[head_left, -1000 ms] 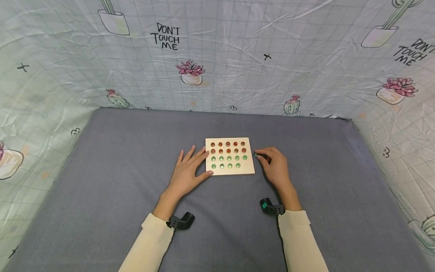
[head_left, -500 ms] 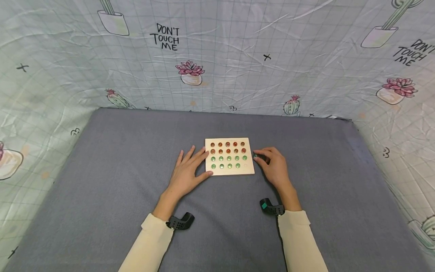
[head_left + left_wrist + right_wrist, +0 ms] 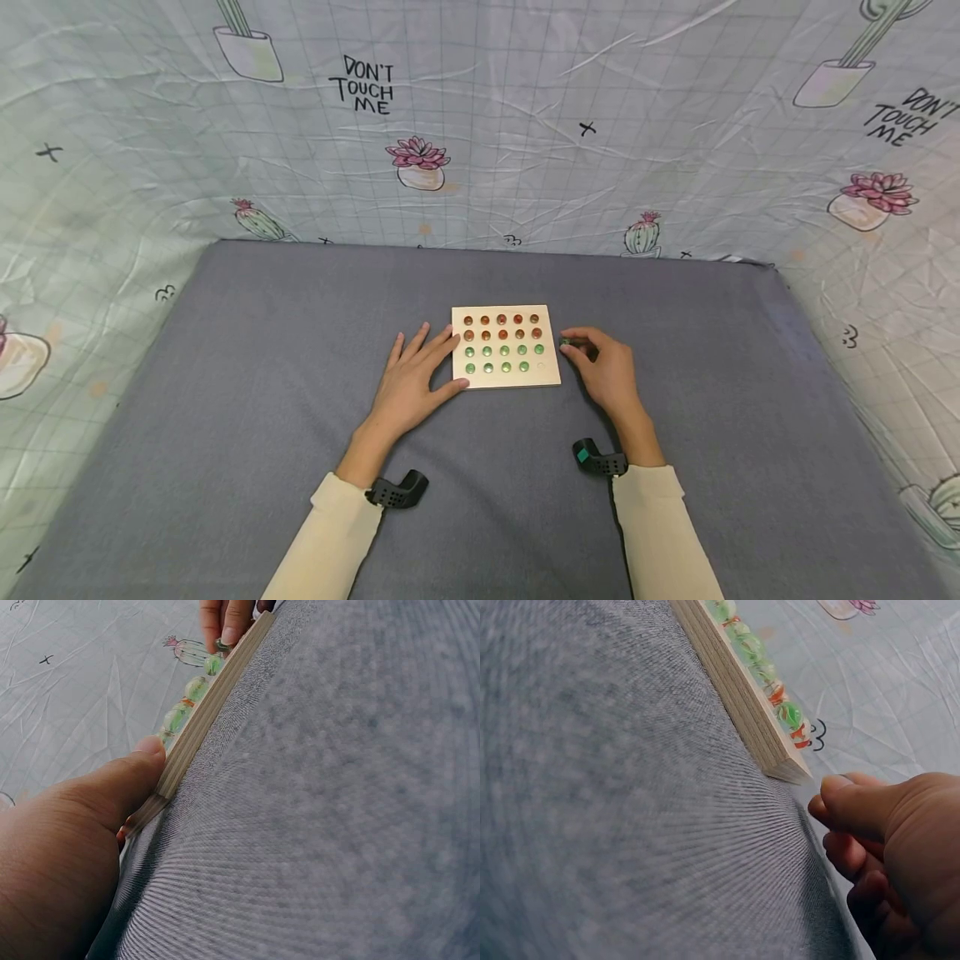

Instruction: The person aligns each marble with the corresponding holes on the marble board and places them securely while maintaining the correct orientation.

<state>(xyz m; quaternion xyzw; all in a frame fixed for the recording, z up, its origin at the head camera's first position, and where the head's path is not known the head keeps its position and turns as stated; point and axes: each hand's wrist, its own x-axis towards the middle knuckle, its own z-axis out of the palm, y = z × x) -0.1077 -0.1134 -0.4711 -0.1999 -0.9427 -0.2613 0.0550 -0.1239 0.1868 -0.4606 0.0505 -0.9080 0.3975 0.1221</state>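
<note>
A pale wooden board lies flat in the middle of the grey cloth, bearing rows of glass marbles. Orange-red marbles fill the two far rows; green marbles sit in the two near rows. At the near right corner one hole has no marble. My left hand rests spread along the board's left edge, its thumb touching the near left corner. Just off the right edge, my right hand pinches a dark green marble between thumb and fingers. In the right wrist view the fingers hide that marble.
Grey cloth covers the table around the board. A printed curtain hangs behind and along both sides. Each wrist wears a black camera band, the left band and the right band, over cream sleeves.
Very little differs. The right fingertips shift slightly around the pinched marble beside the board. The left hand and the board stay in place, while the head view tilts a touch.
</note>
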